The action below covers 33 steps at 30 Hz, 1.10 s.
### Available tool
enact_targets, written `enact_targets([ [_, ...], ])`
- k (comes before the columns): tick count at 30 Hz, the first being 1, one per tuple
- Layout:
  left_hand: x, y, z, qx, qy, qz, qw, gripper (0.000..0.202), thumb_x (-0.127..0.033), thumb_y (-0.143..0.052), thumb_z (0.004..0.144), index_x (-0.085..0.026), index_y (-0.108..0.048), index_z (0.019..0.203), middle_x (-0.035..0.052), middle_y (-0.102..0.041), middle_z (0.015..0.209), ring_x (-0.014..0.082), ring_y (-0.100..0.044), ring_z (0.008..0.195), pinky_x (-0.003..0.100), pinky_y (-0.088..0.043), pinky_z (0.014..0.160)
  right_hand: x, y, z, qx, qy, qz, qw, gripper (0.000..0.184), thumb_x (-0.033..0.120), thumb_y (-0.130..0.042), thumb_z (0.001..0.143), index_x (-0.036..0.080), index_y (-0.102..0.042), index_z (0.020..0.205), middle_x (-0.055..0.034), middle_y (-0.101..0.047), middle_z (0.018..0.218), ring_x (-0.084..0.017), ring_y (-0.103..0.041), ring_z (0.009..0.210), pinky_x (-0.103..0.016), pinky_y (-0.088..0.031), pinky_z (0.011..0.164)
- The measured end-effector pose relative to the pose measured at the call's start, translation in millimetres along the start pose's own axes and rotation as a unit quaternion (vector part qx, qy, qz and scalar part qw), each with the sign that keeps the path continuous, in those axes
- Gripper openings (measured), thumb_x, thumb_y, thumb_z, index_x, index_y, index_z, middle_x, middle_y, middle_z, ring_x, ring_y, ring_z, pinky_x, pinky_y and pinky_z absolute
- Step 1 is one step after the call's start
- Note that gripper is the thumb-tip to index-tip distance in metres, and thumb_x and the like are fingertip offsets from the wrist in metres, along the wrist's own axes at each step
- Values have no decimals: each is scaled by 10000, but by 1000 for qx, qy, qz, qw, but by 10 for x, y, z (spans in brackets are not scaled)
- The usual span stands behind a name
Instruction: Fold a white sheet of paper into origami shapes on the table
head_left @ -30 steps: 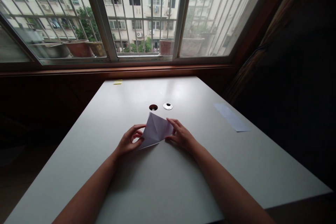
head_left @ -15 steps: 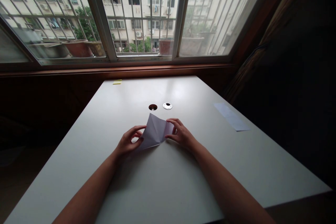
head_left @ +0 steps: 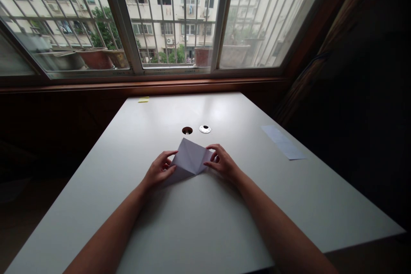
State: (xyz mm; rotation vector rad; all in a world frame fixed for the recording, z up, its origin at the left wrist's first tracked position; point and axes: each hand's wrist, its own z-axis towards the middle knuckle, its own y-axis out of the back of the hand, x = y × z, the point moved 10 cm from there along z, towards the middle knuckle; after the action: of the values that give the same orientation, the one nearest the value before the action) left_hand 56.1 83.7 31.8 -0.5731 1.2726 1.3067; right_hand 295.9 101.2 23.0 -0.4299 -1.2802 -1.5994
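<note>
A folded sheet of paper, pale with creases meeting near its lower edge, is held between my two hands above the middle of the table. My left hand pinches its left side, thumb in front and forefinger at the upper edge. On the opposite side, my right hand grips the right corner between thumb and fingers. Parts of the paper's side flaps are hidden by my fingers.
The white table has a round cable hole and a metal ring cover beyond the paper. Another paper strip lies at the right, and a yellow sticky note at the far left edge. A barred window stands behind.
The paper's raised folds have spread flatter, and its front face looks wider. Both hands have shifted only slightly and keep hold of its sides.
</note>
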Motion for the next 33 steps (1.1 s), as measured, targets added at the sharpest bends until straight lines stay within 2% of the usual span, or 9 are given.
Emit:
enact_targets([
  [3, 108, -17, 2, 7, 44, -16, 999, 519, -344, -634, 873, -213, -499, 1356, 46, -638, 925, 122, -587, 696, 219, -483, 592, -106, -14, 0, -1, -33, 34, 999, 495, 384, -755, 771, 253, -515, 1183, -38, -622, 1006, -132, -625, 691, -300, -558, 651],
  [8, 148, 31, 18, -15, 67, -31, 997, 487, -464, -537, 920, -195, -535, 1326, 116, -637, 1223, 221, -644, 986, 315, -524, 811, -99, 4, 6, -11, -17, 53, 998, 500, 370, -752, 775, 278, -532, 1215, -25, -608, 988, -156, -642, 776, -323, -555, 722],
  [12, 89, 58, 20, -12, 61, 11, 998, 424, -476, -451, 955, -205, -639, 1222, 85, -660, 1232, 254, -606, 1132, 351, -469, 956, 31, 86, 11, -36, 16, 59, 997, 349, 347, -746, 788, 251, -589, 1084, -37, -592, 1003, -171, -643, 822, -349, -555, 773],
  [15, 85, 104, 9, -23, 69, 54, 996, 393, -474, -472, 938, -213, -686, 1138, 62, -695, 1151, 238, -629, 1065, 326, -481, 910, 187, 166, 8, -57, 57, 42, 996, 234, 319, -736, 799, 233, -608, 975, -45, -587, 979, -190, -627, 879, -363, -544, 813],
  [18, 126, 158, -3, -40, 85, 95, 991, 358, -466, -561, 879, -209, -699, 1086, 37, -715, 954, 200, -646, 859, 280, -495, 754, 296, 192, -3, -57, 91, 12, 994, 146, 255, -705, 810, 225, -625, 929, -56, -590, 977, -198, -613, 908, -370, -534, 833],
  [20, 157, 200, -11, -53, 94, 120, 987, 339, -448, -588, 855, -208, -702, 1065, 20, -701, 863, 179, -623, 767, 264, -478, 687, 300, 189, -12, -56, 98, -8, 994, 103, 198, -673, 810, 223, -632, 901, -62, -595, 997, -204, -615, 929, -378, -528, 853],
  [23, 188, 297, -24, -87, 105, 154, 979, 301, -421, -601, 837, -215, -712, 1025, 13, -703, 863, 171, -619, 762, 266, -473, 703, 217, 143, -20, -39, 89, -45, 994, 92, 143, -620, 817, 223, -643, 855, -77, -607, 1053, -228, -613, 1029, -403, -518, 910],
  [28, 196, 455, -59, -144, 116, 204, 961, 257, -396, -595, 830, -226, -720, 977, 3, -708, 841, 173, -631, 760, 274, -470, 720, 149, 22, -33, 20, 98, -142, 985, 159, 152, -613, 834, 241, -683, 946, -86, -635, 1177, -285, -494, 1286, -493, -445, 1050],
  [33, 225, 557, -90, -181, 124, 212, 952, 270, -391, -583, 824, -216, -718, 978, 16, -722, 867, 184, -645, 776, 282, -476, 723, 309, -128, -79, 76, 156, -202, 964, 431, 61, -607, 780, 281, -679, 1143, -52, -631, 1280, -291, -413, 1370, -502, -427, 1079],
])
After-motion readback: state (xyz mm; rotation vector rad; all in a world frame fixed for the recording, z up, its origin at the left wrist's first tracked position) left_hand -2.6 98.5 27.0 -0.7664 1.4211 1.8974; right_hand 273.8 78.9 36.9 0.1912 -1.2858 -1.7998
